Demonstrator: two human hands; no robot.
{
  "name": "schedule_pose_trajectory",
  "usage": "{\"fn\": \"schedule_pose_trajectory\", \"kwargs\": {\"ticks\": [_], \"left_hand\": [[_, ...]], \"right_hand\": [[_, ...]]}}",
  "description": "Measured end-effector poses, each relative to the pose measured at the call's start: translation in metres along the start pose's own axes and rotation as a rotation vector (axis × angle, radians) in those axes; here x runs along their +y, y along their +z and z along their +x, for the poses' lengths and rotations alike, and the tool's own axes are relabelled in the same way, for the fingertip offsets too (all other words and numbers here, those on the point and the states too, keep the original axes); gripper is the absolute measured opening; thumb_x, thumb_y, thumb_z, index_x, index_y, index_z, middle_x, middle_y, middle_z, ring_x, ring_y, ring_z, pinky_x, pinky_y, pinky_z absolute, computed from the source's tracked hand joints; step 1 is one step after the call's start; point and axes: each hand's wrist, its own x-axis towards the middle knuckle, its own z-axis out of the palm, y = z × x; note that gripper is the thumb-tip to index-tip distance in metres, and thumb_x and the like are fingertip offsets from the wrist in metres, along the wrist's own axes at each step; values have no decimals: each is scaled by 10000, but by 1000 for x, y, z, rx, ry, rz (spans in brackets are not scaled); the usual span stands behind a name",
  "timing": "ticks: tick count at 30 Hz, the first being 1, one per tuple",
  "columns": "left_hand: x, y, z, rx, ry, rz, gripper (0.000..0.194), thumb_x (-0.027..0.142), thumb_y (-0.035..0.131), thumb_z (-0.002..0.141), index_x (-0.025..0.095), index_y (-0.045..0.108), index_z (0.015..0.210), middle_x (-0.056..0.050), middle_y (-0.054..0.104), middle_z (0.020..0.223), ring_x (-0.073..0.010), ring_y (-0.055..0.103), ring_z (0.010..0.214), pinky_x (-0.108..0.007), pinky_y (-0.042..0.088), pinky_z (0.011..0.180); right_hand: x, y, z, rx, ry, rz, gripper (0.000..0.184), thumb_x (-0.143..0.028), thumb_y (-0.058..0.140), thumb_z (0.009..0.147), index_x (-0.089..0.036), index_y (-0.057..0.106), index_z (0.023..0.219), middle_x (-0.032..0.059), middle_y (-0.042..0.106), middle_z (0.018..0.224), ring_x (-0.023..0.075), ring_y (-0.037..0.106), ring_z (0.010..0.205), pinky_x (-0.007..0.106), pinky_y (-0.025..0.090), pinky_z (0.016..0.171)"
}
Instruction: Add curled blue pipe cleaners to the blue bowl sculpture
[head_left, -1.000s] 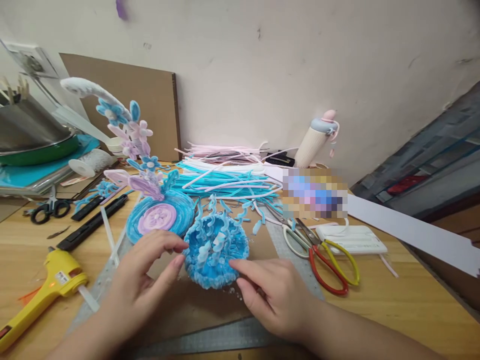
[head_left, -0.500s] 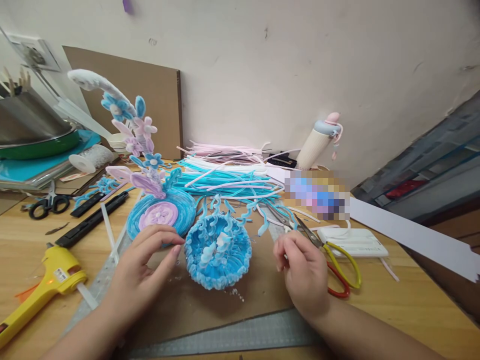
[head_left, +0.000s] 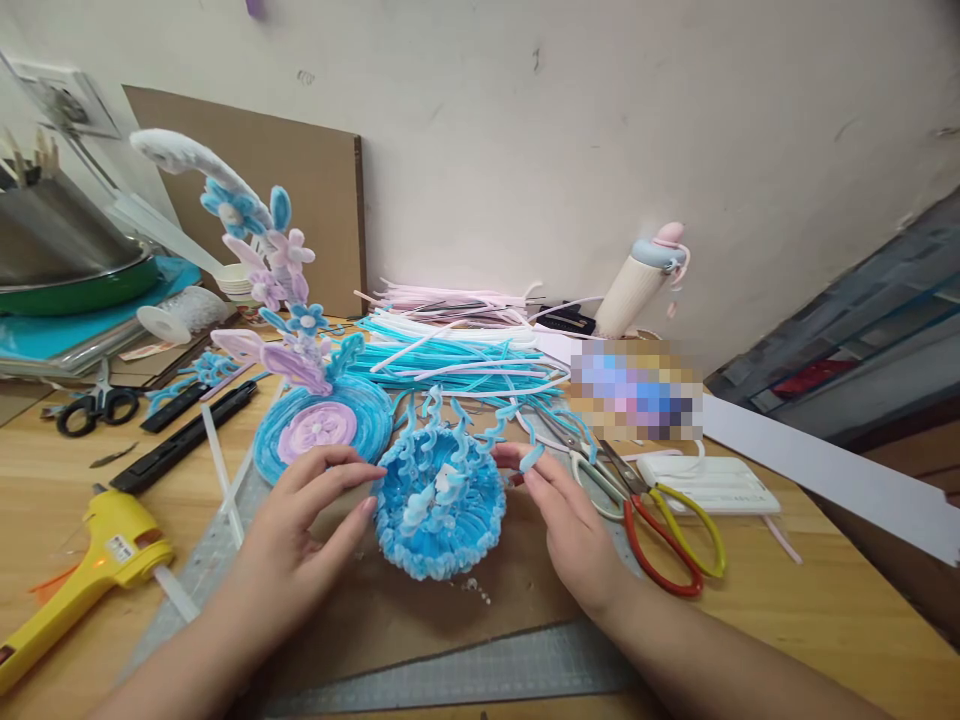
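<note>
A blue bowl-shaped piece made of fuzzy pipe cleaners (head_left: 442, 545) lies hollow side up in front of me, with curly strands rising from inside and over its far rim. My left hand (head_left: 304, 530) has its fingertips and thumb at the left rim. At the right rim are the fingers of my right hand (head_left: 574, 530), partly behind a dangling curl. The bowl sits held between both hands; their far fingertips are hidden. Behind it to the left stands a round blue and lilac base (head_left: 274, 440) with a curved white stem (head_left: 214, 165) bearing pipe-cleaner flowers.
Scissors with red and yellow handles (head_left: 701, 530) and a white power bank (head_left: 742, 490) are on the right. A yellow glue gun (head_left: 127, 545), black cutter (head_left: 184, 440) and black scissors (head_left: 101, 405) lie left. Pipe-cleaner bundles (head_left: 465, 360) lie behind; cardboard (head_left: 525, 605) covers a cutting mat (head_left: 450, 670).
My right hand has moved left from beside the scissors to the bowl's right rim, its fingers unfolding. The left hand has stayed at the left rim.
</note>
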Motion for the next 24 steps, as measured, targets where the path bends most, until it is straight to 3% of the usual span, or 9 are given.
{"fn": "schedule_pose_trajectory", "kwargs": {"ticks": [4, 7, 12, 19, 24], "left_hand": [[2, -1, -1, 15, -13, -9, 164, 319, 525, 913, 310, 658, 1007, 10, 629, 928, -181, 617, 908, -293, 493, 788], [1, 0, -4, 46, -45, -42, 145, 347, 545, 905, 308, 652, 995, 27, 691, 926, -175, 646, 880, -280, 497, 782], [0, 1, -6, 64, -125, -28, 221, 413, 548, 893, 282, 640, 1045, -3, 706, 916, -202, 659, 860, -300, 516, 761], [1, -2, 0, 123, -84, -13, 175, 343, 522, 899, 273, 599, 1039, -7, 640, 957, -200, 621, 905, -309, 505, 796], [-2, 0, -3, 136, -111, -25, 169, 324, 517, 908, 266, 581, 1054, -3, 604, 945, -186, 595, 893, -303, 488, 802]], "right_hand": [[-1, 0, -1, -12, -91, 12, 283, -350, 408, 975, -255, 625, 1129, 41, 653, 1113, 198, 579, 1079, 341, 443, 975], [-2, 1, -2, 4, -121, 18, 247, -328, 419, 971, -263, 622, 1094, 27, 650, 1053, 182, 587, 1035, 312, 467, 935], [-4, 1, -4, 11, -87, 18, 216, -329, 409, 971, -242, 604, 1003, 35, 629, 966, 186, 588, 942, 311, 489, 861], [-1, 1, -4, -17, -56, 21, 235, -351, 400, 978, -231, 597, 1019, 18, 602, 852, 185, 585, 849, 313, 468, 804], [2, -2, 4, 13, -7, -56, 197, -362, 500, 929, -233, 590, 1048, 28, 635, 918, 193, 599, 857, 327, 472, 789]]}}
